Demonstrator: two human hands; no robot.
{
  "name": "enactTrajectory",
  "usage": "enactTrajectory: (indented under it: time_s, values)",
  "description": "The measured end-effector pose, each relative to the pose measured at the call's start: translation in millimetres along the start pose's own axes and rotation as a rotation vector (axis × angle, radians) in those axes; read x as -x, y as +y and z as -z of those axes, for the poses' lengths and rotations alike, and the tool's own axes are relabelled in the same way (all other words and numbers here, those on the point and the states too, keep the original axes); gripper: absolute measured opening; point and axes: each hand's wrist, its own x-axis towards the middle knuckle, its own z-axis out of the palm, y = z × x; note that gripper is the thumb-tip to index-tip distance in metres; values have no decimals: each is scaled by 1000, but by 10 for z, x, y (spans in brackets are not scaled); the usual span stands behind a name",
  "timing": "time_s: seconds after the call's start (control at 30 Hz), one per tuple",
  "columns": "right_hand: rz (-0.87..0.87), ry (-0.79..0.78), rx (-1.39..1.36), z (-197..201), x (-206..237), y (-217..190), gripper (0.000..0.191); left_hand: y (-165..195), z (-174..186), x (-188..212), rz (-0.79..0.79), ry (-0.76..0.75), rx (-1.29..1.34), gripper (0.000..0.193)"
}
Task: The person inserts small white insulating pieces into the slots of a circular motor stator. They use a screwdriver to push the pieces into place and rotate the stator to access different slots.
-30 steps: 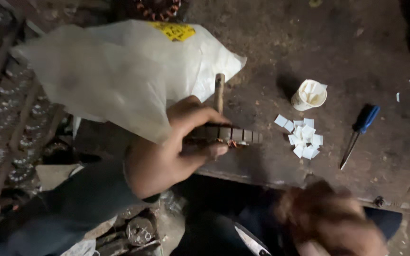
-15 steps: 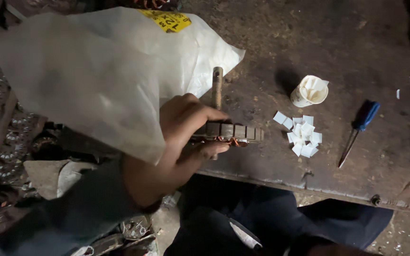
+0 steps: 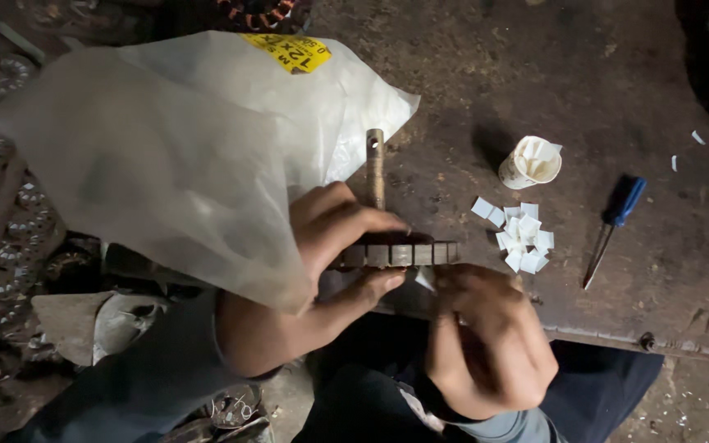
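Note:
My left hand grips a round slotted metal core seen edge-on, with a metal shaft sticking out away from me over the dark bench. My right hand is just below the core's right end, fingers pinched on a small white paper slip held against the core's rim. A pile of similar folded white paper slips lies on the bench right of the core.
A large translucent plastic bag with a yellow label covers the bench's left part. A small white paper cup and a blue-handled screwdriver lie at the right. Wound metal parts are stacked at the left. The bench edge runs in front of me.
My right hand came up from below the frame to the core's right end with a white slip. My left hand keeps hold of the core.

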Motion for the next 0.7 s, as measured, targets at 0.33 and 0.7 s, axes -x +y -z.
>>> enactTrajectory:
  time_s: [0.33,0.7]
  values:
    - [76,-39,-105,-29,-51,21,18,6,29,7,75,-33,30,26]
    - [212,-130,14,-12,-207,-65,19,44,9,13,19,8,13,27]
